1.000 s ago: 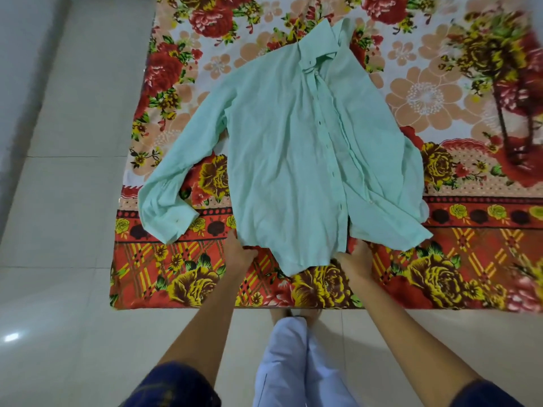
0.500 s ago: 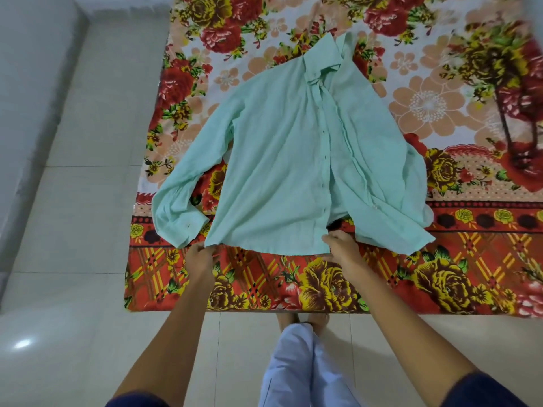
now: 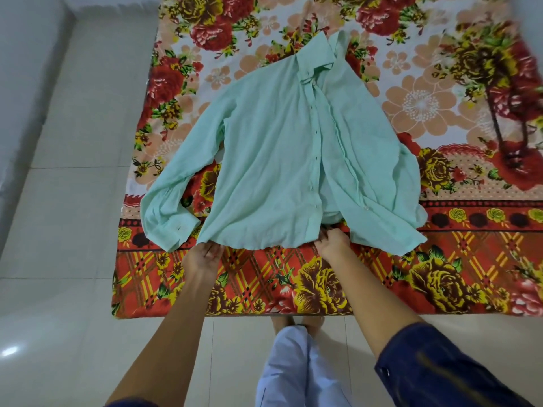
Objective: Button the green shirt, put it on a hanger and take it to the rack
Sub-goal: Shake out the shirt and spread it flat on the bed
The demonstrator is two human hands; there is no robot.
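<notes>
Green shirt (image 3: 273,160) spread on floral blanket (image 3: 440,274), left hand (image 3: 204,255) and right hand (image 3: 333,242) pinching its hem

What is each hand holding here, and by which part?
Both hold the green shirt by its bottom hem: left hand at the left corner, right hand beside the button placket.

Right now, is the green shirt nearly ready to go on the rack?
Not yet. Done: the pale green cotton shirt lies spread front-up on the flowered red blanket. In hand: the left hand and right hand hold its bottom hem. Left: the front placket gapes open low down, so buttoning remains, then hanging; no hanger or rack is in view.
</notes>
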